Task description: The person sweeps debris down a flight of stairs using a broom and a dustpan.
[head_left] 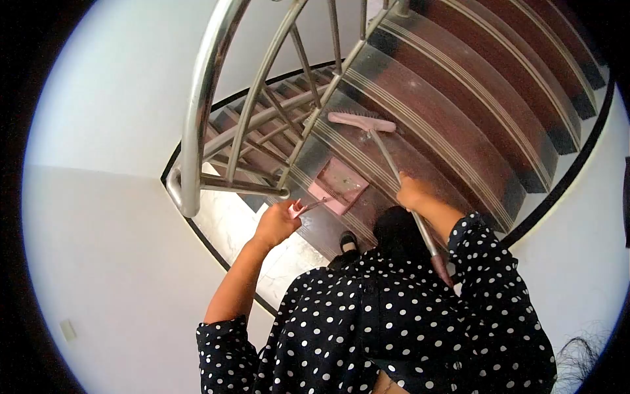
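My left hand (277, 224) is closed around the pink handle end of a long-handled dustpan. The pink dustpan (354, 180) is over a stair step ahead of me, with bits of dirt in its pan. My right hand (413, 192) grips the metal pole of a broom partway along its length. The broom's pink head (362, 122) is at a higher step beyond the dustpan, apart from it, its dark bristles facing away from me. The pole's brownish lower end reaches back beside my polka-dot shirt.
Curved dark-red and grey stairs (453, 98) with striped edges rise to the upper right. A metal railing (203, 111) stands on the left, with more steps visible through it. White walls (98, 230) flank the stairs. My black shoe (348, 241) is on a step below the dustpan.
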Demonstrator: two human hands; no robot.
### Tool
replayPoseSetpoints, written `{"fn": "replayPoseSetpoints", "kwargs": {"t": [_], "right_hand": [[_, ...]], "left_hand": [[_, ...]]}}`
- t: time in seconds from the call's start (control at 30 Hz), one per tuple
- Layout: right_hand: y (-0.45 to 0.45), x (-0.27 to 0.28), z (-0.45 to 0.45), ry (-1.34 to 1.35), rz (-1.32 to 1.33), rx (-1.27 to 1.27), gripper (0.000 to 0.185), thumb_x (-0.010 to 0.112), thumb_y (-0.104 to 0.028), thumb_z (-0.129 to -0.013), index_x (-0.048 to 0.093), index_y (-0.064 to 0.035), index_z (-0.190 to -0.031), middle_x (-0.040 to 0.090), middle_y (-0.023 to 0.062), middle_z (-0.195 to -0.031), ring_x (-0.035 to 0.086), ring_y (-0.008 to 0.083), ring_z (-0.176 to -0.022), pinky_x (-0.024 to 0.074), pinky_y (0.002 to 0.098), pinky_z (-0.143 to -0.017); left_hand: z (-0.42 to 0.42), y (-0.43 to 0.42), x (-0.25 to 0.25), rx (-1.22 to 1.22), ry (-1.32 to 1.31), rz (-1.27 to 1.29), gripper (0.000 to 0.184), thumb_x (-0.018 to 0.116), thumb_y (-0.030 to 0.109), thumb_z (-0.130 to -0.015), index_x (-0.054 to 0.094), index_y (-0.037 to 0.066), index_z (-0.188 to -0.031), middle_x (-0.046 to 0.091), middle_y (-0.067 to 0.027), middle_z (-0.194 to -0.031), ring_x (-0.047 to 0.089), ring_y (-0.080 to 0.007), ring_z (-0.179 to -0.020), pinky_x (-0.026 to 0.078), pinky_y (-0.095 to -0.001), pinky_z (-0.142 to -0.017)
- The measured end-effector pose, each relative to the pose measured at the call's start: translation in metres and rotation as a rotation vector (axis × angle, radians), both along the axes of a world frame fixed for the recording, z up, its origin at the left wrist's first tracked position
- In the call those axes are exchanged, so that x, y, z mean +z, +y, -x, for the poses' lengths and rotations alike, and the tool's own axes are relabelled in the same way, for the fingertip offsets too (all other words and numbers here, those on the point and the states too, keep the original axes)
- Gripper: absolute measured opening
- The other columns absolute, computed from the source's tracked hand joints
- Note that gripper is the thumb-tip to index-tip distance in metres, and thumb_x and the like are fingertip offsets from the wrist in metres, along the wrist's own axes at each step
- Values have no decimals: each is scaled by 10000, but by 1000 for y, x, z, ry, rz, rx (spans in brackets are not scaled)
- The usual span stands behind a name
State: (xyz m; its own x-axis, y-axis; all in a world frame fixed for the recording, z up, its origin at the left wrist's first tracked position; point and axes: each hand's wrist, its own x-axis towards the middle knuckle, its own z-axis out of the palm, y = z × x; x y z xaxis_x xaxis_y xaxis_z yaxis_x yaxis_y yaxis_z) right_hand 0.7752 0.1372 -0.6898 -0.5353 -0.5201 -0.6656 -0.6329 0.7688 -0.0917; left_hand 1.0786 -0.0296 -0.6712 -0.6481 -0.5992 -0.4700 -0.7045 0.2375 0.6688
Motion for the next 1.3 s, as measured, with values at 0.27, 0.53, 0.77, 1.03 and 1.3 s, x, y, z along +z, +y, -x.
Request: {"fn": "replayPoseSetpoints", "kwargs": {"t": [0.27, 0.53, 0.77, 1.03, 1.3], "right_hand": [[-44, -70, 5, -11, 80, 3, 606, 508, -146, -829, 325, -100, -1405, 586, 241, -1146, 585, 356, -1058, 468, 444, -887], [-77, -123, 27, -3, 118, 118, 603, 470, -133, -839, 289, -60, -1410, 609, 246, -1091, 603, 374, -1013, 475, 460, -853], [-46, -125, 100, 107, -33, 474, 630, 473, -137, -859, 236, -72, -1439, 629, 203, -1057, 628, 337, -953, 494, 446, -804], [28, -50, 137, 105, -194, 659, 697, 534, -133, -834, 223, -139, -1458, 648, 164, -966, 640, 323, -838, 496, 440, -718], [-16, -93, 134, 166, -37, 607, 677, 525, -168, -851, 229, -161, -1460, 656, 168, -929, 645, 315, -820, 496, 431, -712]], "left_hand": [[21, -2, 14, -30, -53, 51, 363, 609, 167, -677, 637, 80, -1028, 641, -216, -808, 630, -368, -790, 497, -410, -734], [30, -4, 18, -50, -71, 97, 338, 615, 171, -680, 634, 84, -1007, 642, -203, -787, 626, -369, -757, 499, -415, -709], [24, 2, 18, -47, -99, 100, 363, 612, 175, -689, 630, 93, -1042, 641, -204, -774, 623, -370, -748, 499, -425, -706], [34, -3, 22, -60, -114, 105, 367, 610, 159, -692, 629, 94, -1053, 645, -208, -801, 625, -371, -760, 497, -430, -716], [39, -1, 17, -26, -124, 73, 355, 624, 97, -696, 622, 36, -1046, 657, -178, -847, 646, -299, -780, 497, -350, -735]]}}
